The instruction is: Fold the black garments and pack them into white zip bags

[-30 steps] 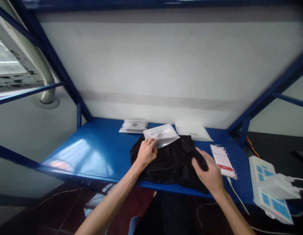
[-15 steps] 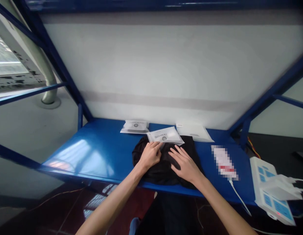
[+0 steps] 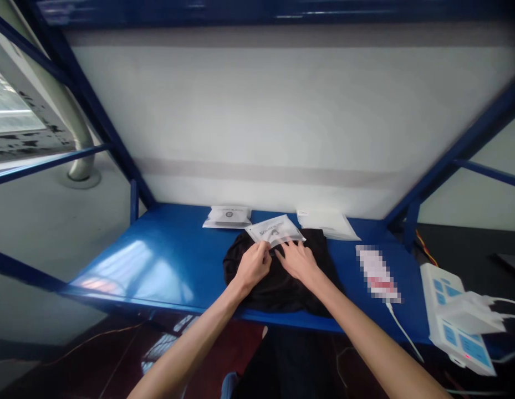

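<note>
left hand (image 3: 254, 266) is still pinching the middle pouch (image 3: 276, 228); right hand (image 3: 297, 260), loosely spread, is now touching its near edge, having been over the cloth (image 3: 280, 291)

Black cloth (image 3: 280, 288); whitish translucent pouch (image 3: 278, 226), grey print; blue tabletop (image 3: 193, 238); white power strip (image 3: 438, 316), light-blue panels (image 3: 473, 350).

Passable across left of table (image 3: 174, 238). Obstructed mid-table by black cloth (image 3: 278, 291) and slanted bag (image 3: 276, 226); at back by wall (image 3: 261, 122); at right by phone (image 3: 377, 274), cable (image 3: 406, 333), power strip (image 3: 440, 316).
</note>
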`<state>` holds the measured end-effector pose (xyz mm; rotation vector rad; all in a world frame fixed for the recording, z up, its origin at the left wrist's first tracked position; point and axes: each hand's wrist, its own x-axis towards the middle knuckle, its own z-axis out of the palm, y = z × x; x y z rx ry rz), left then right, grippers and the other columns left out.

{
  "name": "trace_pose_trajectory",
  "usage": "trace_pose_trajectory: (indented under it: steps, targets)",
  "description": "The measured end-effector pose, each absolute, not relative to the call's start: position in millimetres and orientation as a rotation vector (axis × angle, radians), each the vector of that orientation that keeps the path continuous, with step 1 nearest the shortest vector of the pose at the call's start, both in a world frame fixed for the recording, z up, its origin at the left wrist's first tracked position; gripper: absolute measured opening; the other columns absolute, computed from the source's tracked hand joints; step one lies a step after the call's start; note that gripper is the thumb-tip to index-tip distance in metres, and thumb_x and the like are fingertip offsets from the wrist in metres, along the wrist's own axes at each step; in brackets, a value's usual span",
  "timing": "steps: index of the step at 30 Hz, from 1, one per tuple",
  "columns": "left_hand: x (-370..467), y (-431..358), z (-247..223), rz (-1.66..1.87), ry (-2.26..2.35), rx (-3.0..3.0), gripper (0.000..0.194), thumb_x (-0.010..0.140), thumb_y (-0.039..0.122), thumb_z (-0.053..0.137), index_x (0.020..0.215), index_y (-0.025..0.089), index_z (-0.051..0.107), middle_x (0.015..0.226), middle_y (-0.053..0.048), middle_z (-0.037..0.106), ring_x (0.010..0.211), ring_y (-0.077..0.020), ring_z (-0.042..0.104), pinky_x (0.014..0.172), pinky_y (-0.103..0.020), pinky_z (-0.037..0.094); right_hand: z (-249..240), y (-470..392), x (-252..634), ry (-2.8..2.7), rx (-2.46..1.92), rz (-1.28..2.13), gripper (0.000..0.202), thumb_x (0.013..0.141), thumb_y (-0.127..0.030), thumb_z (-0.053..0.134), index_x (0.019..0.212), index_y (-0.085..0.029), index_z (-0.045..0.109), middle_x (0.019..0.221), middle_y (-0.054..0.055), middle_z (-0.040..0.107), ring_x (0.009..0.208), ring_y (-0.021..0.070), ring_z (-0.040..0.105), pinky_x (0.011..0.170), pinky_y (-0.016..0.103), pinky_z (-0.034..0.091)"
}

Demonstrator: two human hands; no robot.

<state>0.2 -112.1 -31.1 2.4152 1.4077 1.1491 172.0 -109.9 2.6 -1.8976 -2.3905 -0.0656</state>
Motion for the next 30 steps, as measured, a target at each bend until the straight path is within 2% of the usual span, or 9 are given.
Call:
trace_pose_trajectory:
  steps: [3,6,9,11,14,20,23,25,30]
  targets:
    - [0,-112,-31,1.151,1.411,2.425,0.022,0.086,0.007,0.052,0.1,0.023,0.055,0.095,-0.004,0.068,0.086,-0.0183,0.067,0.076,-0.027,0.053,4,-104,161,-2.333,-1.952,-0.068,0.056,0.103,-0.047,0.035,0.148,-0.017,0.048,0.133,0.025,0.062,0.109,0.04,0.067,0.084,0.05,0.054]
    - [-1,-111,-30,1.18,1.425,2.367,0.019,0.088,0.009,0.053,0.1,0.023,0.054,0.097,-0.005,0.069,0.087,-0.0187,0.068,0.077,-0.028,0.054,3,-103,167,-2.311,-1.958,-0.047,0.065,0.101,-0.057,0.036,0.145,-0.012,0.048,0.131,0.025,0.064,0.112,0.0397,0.066,0.087,0.049,0.053]
    - [-2,-110,-29,1.239,1.401,2.305,0.023,0.087,0.008,0.053,0.104,0.023,0.054,0.1,-0.004,0.07,0.089,-0.0187,0.069,0.079,-0.028,0.055,-1,-109,192,-2.341,-1.806,0.071,0.077,0.095,-0.066,0.044,0.152,-0.015,0.039,0.146,0.021,0.055,0.13,0.0362,0.056,0.099,0.046,0.05]
    - [-2,-110,-29,1.262,1.39,2.27,0.025,0.087,0.008,0.053,0.106,0.024,0.054,0.099,-0.004,0.07,0.09,-0.0184,0.069,0.08,-0.028,0.055,-6,-114,211,-2.395,-1.652,0.174,0.081,0.093,-0.063,0.049,0.157,-0.016,0.032,0.158,0.018,0.043,0.143,0.0334,0.044,0.108,0.045,0.045]
    - [-2,-109,-30,1.259,1.373,2.25,0.026,0.087,0.008,0.053,0.108,0.024,0.055,0.098,-0.003,0.07,0.09,-0.0179,0.07,0.08,-0.028,0.054,-11,-120,226,-2.476,-1.585,0.152,0.067,0.098,-0.05,0.044,0.157,-0.02,0.035,0.163,0.013,0.035,0.147,0.0338,0.038,0.112,0.049,0.042]
    - [-3,-108,-31,1.241,1.357,2.285,0.027,0.085,0.007,0.054,0.106,0.024,0.056,0.101,-0.004,0.071,0.092,-0.0182,0.07,0.082,-0.028,0.055,-7,-118,199,-2.503,-1.741,-0.145,0.053,0.1,-0.034,0.042,0.152,-0.028,0.045,0.161,0.011,0.038,0.129,0.0434,0.054,0.095,0.057,0.05]
    - [-4,-108,-31,1.232,1.338,2.308,0.028,0.084,0.006,0.054,0.105,0.024,0.056,0.102,-0.003,0.072,0.092,-0.0181,0.07,0.082,-0.028,0.054,-2,-114,182,-2.446,-1.856,-0.222,0.049,0.101,-0.034,0.043,0.149,-0.03,0.049,0.156,0.014,0.046,0.113,0.0408,0.064,0.088,0.053,0.052]
    - [-4,-108,-31,1.232,1.334,2.311,0.029,0.083,0.005,0.054,0.106,0.024,0.056,0.102,-0.003,0.072,0.092,-0.018,0.07,0.082,-0.028,0.054,-1,-113,175,-2.41,-1.917,-0.248,0.049,0.102,-0.035,0.042,0.15,-0.031,0.046,0.157,0.015,0.045,0.105,0.0376,0.067,0.084,0.05,0.052]
    - [-4,-109,-30,1.263,1.343,2.27,0.028,0.084,0.006,0.054,0.106,0.024,0.056,0.1,-0.002,0.072,0.09,-0.0177,0.07,0.081,-0.026,0.054,-7,-114,179,-2.374,-1.897,-0.261,0.057,0.102,-0.044,0.04,0.156,-0.026,0.036,0.16,0.018,0.039,0.114,0.0384,0.064,0.09,0.051,0.05]
